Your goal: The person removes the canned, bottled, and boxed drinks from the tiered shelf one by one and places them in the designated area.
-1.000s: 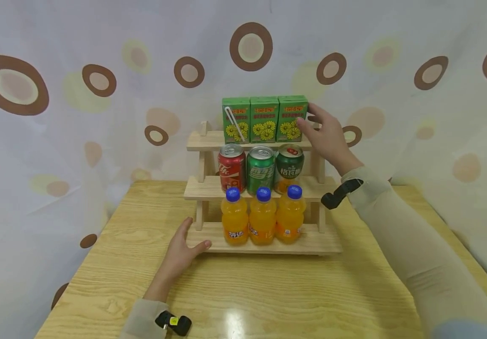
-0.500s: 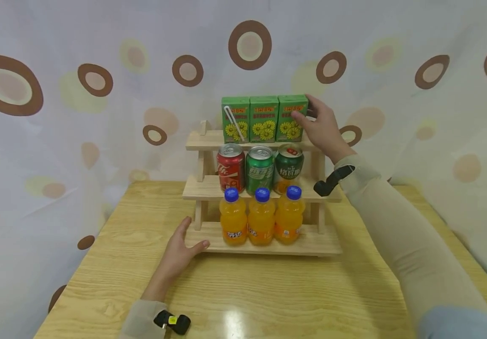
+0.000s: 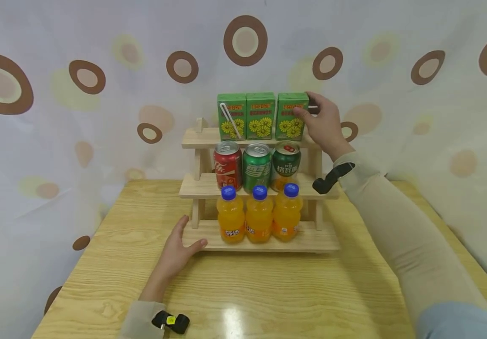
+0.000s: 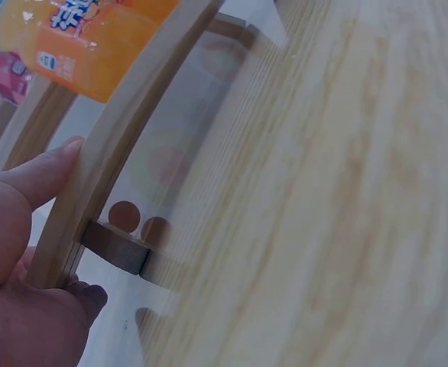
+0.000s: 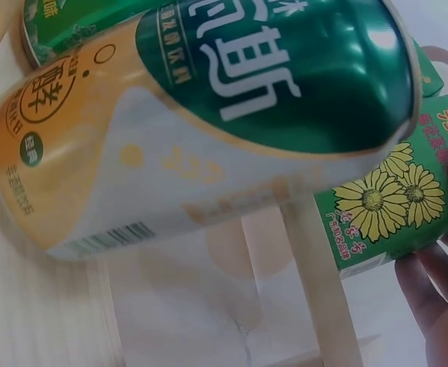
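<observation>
My right hand [image 3: 327, 125] pinches the rightmost of three green drink cartons [image 3: 292, 129], thumb on its front and fingers at its far side. That carton stands on the top tier of a wooden stepped shelf [image 3: 321, 239], with a narrow gap to the middle carton [image 3: 260, 117]. A white straw lies across the front of the left carton [image 3: 231, 123]. Low on the left, my left hand [image 3: 174, 252] grips the end of the bottom tier. In the left wrist view its thumb lies on top of the board [image 4: 117, 145], other fingers below.
On the middle tier stand a red can [image 3: 228, 167], a green can [image 3: 256, 168] and a dark green and gold can [image 3: 286, 167]. Three orange soda bottles [image 3: 259, 221] with blue caps line the bottom tier. The shelf sits on a wooden table [image 3: 243, 287] before a patterned cloth [image 3: 142, 28].
The right carton has shifted slightly right, opening a gap beside the middle one. My right thumb has settled further onto its front. The left hand keeps its place on the shelf.
</observation>
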A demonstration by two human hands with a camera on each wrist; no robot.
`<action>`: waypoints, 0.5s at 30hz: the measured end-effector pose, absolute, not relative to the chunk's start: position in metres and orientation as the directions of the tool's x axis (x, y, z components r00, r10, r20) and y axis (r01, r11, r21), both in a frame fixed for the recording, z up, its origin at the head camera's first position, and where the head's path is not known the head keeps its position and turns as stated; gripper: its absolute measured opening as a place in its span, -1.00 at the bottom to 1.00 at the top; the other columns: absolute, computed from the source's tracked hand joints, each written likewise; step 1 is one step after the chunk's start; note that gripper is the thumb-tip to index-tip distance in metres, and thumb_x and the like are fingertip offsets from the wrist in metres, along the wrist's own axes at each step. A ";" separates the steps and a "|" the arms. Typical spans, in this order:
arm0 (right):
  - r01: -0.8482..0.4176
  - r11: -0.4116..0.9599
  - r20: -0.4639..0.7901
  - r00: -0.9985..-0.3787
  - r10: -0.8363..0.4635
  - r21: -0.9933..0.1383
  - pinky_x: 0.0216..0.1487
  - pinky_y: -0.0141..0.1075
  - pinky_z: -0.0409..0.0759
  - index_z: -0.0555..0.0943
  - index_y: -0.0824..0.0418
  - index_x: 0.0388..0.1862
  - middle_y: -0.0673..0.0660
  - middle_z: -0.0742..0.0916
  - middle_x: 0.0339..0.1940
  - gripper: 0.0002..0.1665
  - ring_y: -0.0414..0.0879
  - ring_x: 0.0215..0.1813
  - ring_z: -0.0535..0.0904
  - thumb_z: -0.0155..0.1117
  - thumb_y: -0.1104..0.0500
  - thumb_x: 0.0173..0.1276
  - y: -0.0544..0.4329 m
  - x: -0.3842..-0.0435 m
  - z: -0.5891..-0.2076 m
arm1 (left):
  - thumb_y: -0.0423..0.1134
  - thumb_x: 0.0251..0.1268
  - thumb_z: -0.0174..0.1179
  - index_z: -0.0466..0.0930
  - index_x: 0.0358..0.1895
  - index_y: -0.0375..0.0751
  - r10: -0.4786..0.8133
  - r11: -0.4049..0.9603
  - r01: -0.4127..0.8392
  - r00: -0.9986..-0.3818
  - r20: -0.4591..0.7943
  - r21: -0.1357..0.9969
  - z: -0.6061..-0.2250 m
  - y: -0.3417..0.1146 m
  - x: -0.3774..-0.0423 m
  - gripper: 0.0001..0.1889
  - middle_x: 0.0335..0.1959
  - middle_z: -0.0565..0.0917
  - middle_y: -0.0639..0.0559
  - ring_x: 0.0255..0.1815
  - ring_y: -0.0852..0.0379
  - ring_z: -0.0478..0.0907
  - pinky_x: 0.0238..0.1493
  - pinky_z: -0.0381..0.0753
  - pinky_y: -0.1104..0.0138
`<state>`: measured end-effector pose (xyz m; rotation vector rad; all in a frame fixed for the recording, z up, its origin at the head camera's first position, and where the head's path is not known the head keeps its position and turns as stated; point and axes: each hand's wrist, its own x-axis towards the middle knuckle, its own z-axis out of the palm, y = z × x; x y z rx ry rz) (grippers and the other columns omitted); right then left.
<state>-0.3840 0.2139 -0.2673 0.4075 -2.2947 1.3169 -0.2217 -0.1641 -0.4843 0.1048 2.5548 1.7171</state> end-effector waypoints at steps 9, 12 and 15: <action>-0.445 0.496 0.519 -0.855 0.014 -0.746 0.06 -0.30 0.59 0.49 0.11 0.37 0.14 0.65 0.12 -0.37 -0.02 0.16 0.57 0.31 -0.03 0.36 0.231 -0.372 -0.262 | -0.03 0.23 0.40 -0.12 0.58 -0.24 0.097 0.377 0.024 -0.995 -0.014 0.926 -0.482 -0.164 -0.220 0.03 0.60 -0.11 -0.17 0.58 -0.16 -0.19 0.50 -0.12 -0.09; -0.437 0.483 0.517 -0.855 0.037 -0.758 0.01 -0.36 0.61 0.49 0.12 0.36 0.14 0.64 0.12 -0.37 -0.04 0.14 0.56 0.32 -0.02 0.35 0.238 -0.368 -0.260 | -0.03 0.24 0.39 -0.13 0.58 -0.24 0.101 0.382 0.025 -0.995 -0.015 0.924 -0.482 -0.163 -0.220 0.03 0.61 -0.13 -0.15 0.58 -0.16 -0.21 0.50 -0.12 -0.10; -0.436 0.466 0.515 -0.856 0.050 -0.770 -0.02 -0.40 0.62 0.50 0.13 0.36 0.13 0.63 0.12 -0.38 -0.05 0.13 0.55 0.33 0.00 0.34 0.245 -0.365 -0.259 | -0.01 0.25 0.38 -0.13 0.59 -0.22 0.101 0.389 0.027 -0.995 -0.013 0.921 -0.482 -0.164 -0.219 0.03 0.61 -0.15 -0.14 0.58 -0.17 -0.22 0.49 -0.12 -0.11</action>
